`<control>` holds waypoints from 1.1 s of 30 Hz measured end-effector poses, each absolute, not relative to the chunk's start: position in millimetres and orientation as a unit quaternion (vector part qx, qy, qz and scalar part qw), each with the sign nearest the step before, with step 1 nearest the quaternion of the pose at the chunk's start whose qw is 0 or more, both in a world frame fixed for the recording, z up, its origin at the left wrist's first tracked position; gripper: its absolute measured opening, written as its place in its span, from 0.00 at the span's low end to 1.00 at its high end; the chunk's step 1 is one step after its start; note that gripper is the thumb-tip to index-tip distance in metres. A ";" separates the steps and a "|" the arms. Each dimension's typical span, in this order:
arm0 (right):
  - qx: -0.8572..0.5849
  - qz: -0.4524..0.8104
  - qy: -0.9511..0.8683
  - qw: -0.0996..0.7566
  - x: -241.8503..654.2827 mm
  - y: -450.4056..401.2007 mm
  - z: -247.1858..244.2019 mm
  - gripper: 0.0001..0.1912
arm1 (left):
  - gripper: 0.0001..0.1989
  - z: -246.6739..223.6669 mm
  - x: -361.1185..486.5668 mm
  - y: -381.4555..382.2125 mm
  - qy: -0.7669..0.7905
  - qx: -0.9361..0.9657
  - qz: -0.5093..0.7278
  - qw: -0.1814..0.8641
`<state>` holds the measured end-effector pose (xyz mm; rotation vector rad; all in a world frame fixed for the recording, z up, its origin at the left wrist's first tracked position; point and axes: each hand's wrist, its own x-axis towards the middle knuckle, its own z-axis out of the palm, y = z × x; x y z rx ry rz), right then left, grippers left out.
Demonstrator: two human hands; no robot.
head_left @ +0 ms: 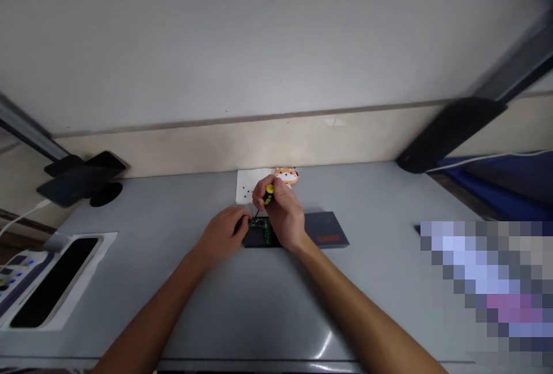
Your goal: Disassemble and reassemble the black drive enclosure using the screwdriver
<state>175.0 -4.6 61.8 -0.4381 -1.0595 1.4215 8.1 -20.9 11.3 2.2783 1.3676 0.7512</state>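
Note:
A screwdriver (269, 191) with a black and yellow handle is gripped in my right hand (287, 215), its thin shaft slanting down to the left. The tip meets the upper part of a green circuit board (266, 231). That board sits in a flat dark casing (256, 240), partly covered by my right hand. My left hand (225, 230) is curled, thumb and fingers closed around the casing's left end near the tip. Right of my wrist lies a flat dark grey panel (324, 227) with a reddish mark; whether it joins the casing is hidden.
Behind my hands lies a white sheet (244, 184) bearing several tiny dark screws, beside an orange animal-face item (287, 175). A phone (56, 282) lies at left, near a stand holding a dark device (82, 178). A black post base (449, 132) stands back right.

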 end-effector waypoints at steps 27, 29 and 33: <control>-0.258 0.409 -0.458 0.746 249.6 19.8 89.8 0.20 | 0.08 31.9 30.2 23.8 0.455 0.847 0.270 0.057; -0.281 0.394 -0.471 0.737 249.2 22.3 85.4 0.21 | 0.08 37.5 39.3 44.2 0.441 0.870 0.216 0.048; -0.314 0.363 -0.525 0.703 245.7 21.4 79.0 0.23 | 0.11 41.1 53.5 71.0 0.409 0.896 0.166 0.044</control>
